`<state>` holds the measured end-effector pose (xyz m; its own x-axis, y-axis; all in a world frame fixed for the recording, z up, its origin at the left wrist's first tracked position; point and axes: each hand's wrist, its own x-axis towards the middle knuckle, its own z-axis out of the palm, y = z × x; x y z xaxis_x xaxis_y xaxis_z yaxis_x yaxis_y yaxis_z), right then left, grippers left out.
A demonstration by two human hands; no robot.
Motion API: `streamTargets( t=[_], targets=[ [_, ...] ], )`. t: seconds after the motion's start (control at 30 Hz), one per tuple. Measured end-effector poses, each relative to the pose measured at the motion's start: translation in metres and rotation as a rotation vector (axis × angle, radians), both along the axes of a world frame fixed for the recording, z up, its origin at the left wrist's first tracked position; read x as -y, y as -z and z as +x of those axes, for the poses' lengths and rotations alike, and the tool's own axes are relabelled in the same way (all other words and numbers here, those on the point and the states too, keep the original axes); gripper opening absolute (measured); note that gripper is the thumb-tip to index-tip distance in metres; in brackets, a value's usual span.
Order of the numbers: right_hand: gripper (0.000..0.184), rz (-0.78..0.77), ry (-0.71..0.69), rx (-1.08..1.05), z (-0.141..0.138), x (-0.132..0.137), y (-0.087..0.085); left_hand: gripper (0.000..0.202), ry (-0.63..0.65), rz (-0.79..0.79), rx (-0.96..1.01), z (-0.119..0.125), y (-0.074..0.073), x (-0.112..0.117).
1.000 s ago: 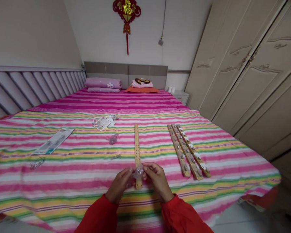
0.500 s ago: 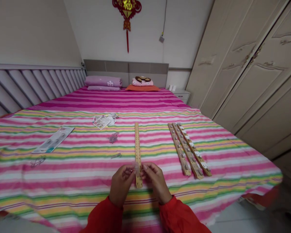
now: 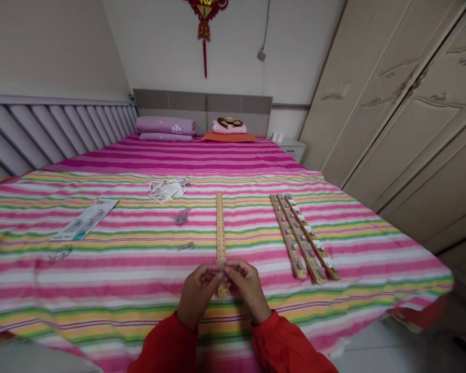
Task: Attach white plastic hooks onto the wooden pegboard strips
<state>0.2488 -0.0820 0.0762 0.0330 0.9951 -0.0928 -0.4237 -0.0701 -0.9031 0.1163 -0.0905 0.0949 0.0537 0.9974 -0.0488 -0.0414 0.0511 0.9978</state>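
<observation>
A narrow wooden strip with rows of small holes (image 3: 220, 228) lies lengthwise on the striped cloth in front of me. Over its near end, my left hand (image 3: 197, 291) pinches a small clear plastic piece (image 3: 220, 263). The fingers of my right hand (image 3: 249, 290) are closed at the piece's other side, the two sets of fingertips meeting. My fingers cover most of the piece, so its exact kind cannot be made out. To the left lie a small clear packet (image 3: 181, 218) and a short grey piece (image 3: 186, 246).
Three wooden strips with metal and white pieces fixed along them (image 3: 305, 238) lie at the right. Leftward are a flat blister pack (image 3: 86, 220), a thin wire-like bundle (image 3: 61, 253) and a pile of packaging (image 3: 169, 190). Pillows (image 3: 165, 126) rest by the headboard.
My right hand has moved left, its fingertips now meeting those of my left hand at the clear piece. The view has shifted slightly; the laid-out things stay where they were.
</observation>
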Motion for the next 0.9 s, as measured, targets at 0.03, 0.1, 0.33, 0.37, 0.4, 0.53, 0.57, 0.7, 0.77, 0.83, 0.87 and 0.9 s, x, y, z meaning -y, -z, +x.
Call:
streamTargets(
  t=[0.03,0.1,0.33,0.37,0.4,0.53,0.57,0.7,0.77,0.83,0.87,0.9],
  targets=[
    [0.035,-0.007,0.004,0.001,0.000,-0.001,0.001,0.033,0.004,-0.022,0.020,-0.001,0.001,-0.002],
    [0.035,-0.023,0.010,0.003,0.001,-0.002,0.003,0.040,0.004,-0.055,0.054,-0.004,0.003,-0.005],
    [0.030,-0.062,-0.011,0.010,0.002,-0.002,0.006,0.043,-0.053,-0.060,0.012,-0.010,0.007,-0.011],
    [0.029,-0.064,-0.016,0.011,0.002,-0.001,0.006,0.043,-0.078,-0.052,-0.019,-0.011,0.008,-0.011],
    [0.029,-0.066,-0.023,0.016,0.003,-0.001,0.006,0.043,-0.098,-0.040,-0.049,-0.012,0.008,-0.011],
    [0.027,-0.066,-0.107,0.087,0.005,-0.003,0.003,0.050,-0.055,-0.005,-0.094,-0.015,0.003,-0.012],
    [0.025,-0.056,-0.134,0.110,0.006,-0.004,0.002,0.050,-0.021,-0.009,-0.096,-0.016,0.002,-0.012],
    [0.020,0.041,-0.181,0.152,0.008,-0.010,-0.004,0.044,0.077,-0.029,-0.085,-0.016,0.001,-0.012],
    [0.020,0.075,-0.192,0.166,0.009,-0.013,-0.006,0.044,0.086,-0.045,-0.059,-0.015,0.004,-0.011],
    [0.022,0.089,-0.184,0.180,0.010,-0.016,-0.006,0.046,0.070,-0.109,-0.042,-0.015,0.007,-0.010],
    [0.023,0.095,-0.176,0.182,0.011,-0.017,-0.006,0.046,0.064,-0.154,-0.042,-0.015,0.008,-0.009],
    [0.025,0.102,-0.175,0.184,0.011,-0.019,-0.007,0.045,0.064,-0.191,-0.044,-0.015,0.009,-0.008]
  ],
)
